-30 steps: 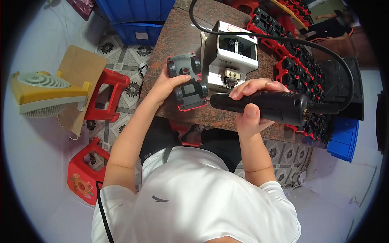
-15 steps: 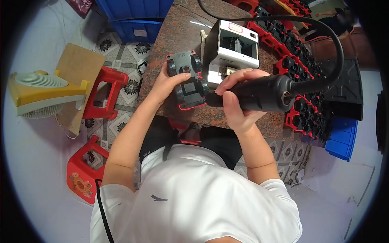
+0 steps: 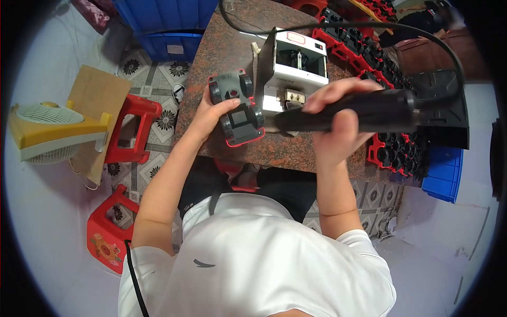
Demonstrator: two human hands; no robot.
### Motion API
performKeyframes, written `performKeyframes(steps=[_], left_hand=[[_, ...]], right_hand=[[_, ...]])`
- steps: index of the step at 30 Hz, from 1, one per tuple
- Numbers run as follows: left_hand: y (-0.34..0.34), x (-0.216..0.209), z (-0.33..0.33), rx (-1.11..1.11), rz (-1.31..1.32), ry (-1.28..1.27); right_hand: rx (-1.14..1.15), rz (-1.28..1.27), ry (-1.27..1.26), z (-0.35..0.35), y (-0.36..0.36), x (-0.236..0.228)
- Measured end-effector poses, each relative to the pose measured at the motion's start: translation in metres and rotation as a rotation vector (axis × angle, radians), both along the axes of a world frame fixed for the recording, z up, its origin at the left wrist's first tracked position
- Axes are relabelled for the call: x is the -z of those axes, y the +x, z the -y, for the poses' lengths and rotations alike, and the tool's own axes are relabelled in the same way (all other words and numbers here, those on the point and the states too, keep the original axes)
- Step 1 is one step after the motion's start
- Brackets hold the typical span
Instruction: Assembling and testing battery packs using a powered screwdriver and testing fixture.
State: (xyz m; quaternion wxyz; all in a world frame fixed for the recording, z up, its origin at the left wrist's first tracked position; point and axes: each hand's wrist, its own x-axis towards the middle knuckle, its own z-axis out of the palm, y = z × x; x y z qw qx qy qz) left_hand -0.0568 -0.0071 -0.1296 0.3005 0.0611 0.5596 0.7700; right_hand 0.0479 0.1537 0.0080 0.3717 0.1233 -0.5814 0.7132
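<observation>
My left hand (image 3: 207,117) grips a toy car (image 3: 239,117) turned underside up, its thumb lying across the grey base. Black wheels show along both sides, with a red rim below. In my right hand (image 3: 338,129), smeared by motion, is a black corded electric screwdriver (image 3: 377,111), held level with its tip end toward the car. That tip is blurred; a gap seems to lie between it and the wheels. Just beyond the two hands stands a white screw feeder (image 3: 305,76) with an open top and a small metal block at its front.
Rows of red-and-black car parts (image 3: 364,58) line the right side of the granite table (image 3: 211,53). The screwdriver's cable (image 3: 338,25) arches over the feeder. Red stools (image 3: 105,235) and a yellow fan (image 3: 53,129) stand left; blue crates (image 3: 163,31) are behind.
My right hand has drawn the screwdriver to the right and slightly up, away from the toy car. My left hand still holds the car in nearly the same place.
</observation>
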Motion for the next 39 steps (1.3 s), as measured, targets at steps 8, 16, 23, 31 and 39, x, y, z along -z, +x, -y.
performKeyframes(steps=[8, 16, 23, 31, 39], left_hand=[[0.001, 0.000, -0.003, -0.004, 0.010, -0.021], [0.003, 0.000, -0.002, 0.005, 0.050, -0.016], [0.003, 0.001, -0.001, 0.016, 0.021, -0.016], [0.003, 0.014, -0.006, -0.058, -0.022, -0.006], [0.005, 0.015, -0.008, -0.077, -0.015, 0.039]], right_hand=[[0.334, -0.061, 0.196, -0.041, -0.008, 0.021], [0.330, -0.041, 0.268, -0.039, -0.003, 0.034], [0.309, 0.193, 0.265, -0.049, -0.011, 0.026], [-0.049, 0.052, -0.025, 0.016, 0.015, -0.001], [-0.090, 0.019, 0.165, 0.038, 0.005, 0.018]])
